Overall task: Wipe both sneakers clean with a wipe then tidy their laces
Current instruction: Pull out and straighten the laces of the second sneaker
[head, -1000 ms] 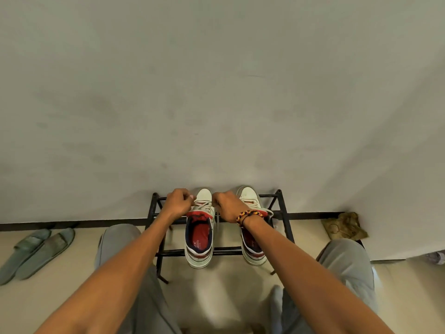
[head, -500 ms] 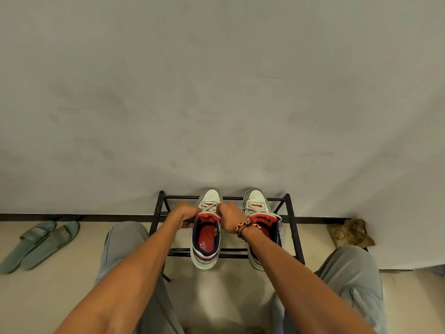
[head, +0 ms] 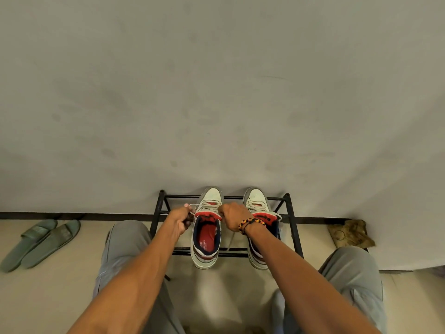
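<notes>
Two white sneakers with red and navy linings are sitting side by side on a black metal shoe rack (head: 295, 227) against a pale wall. The left sneaker (head: 207, 235) is having its lace (head: 199, 205) pulled sideways: the left hand (head: 181, 219) is pinching one end, the right hand (head: 233, 216), wearing a beaded bracelet (head: 250, 224), is curling around the other. The right sneaker (head: 258, 208) is lying partly under that wrist. Green slippers (head: 41, 242) are resting on the floor far left.
</notes>
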